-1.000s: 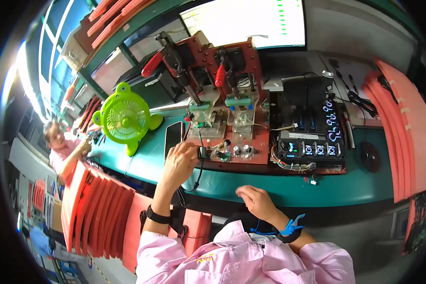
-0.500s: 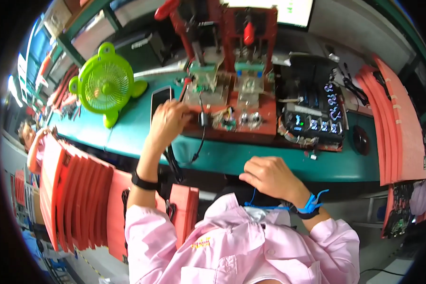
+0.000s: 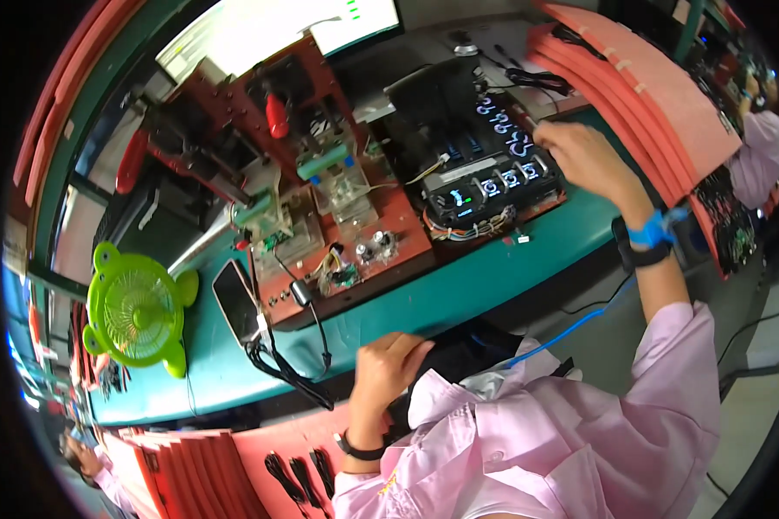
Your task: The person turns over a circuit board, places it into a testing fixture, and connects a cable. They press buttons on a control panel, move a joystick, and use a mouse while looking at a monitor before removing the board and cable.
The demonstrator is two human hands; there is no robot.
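My right hand (image 3: 584, 164) reaches to the right edge of a black control panel (image 3: 467, 177) with lit dials and glowing digits. Its fingers are bent together, and whatever they hold is hidden. My left hand (image 3: 386, 372) is drawn back to the bench's front edge, fingers curled, nothing visible in them. Left of the panel stands a red test fixture (image 3: 389, 264) with two red-handled toggle clamps (image 3: 277, 117) and small circuit boards (image 3: 273, 233). A dark-screened phone (image 3: 236, 298) lies by its left corner, beside a bundle of black cable (image 3: 281, 368).
A green fan (image 3: 138, 311) stands on the green bench (image 3: 493, 277) at left. Pink foam trays (image 3: 640, 95) are stacked at right; more foam (image 3: 195, 471) with black cables (image 3: 299, 476) sits at lower left. A lit monitor (image 3: 234, 43) is behind. Another person (image 3: 86, 454) is at far left.
The view has swung to the right. My left hand has come back from the phone and fixture. My right hand has moved out to the panel's right side, where the mouse is now hidden.
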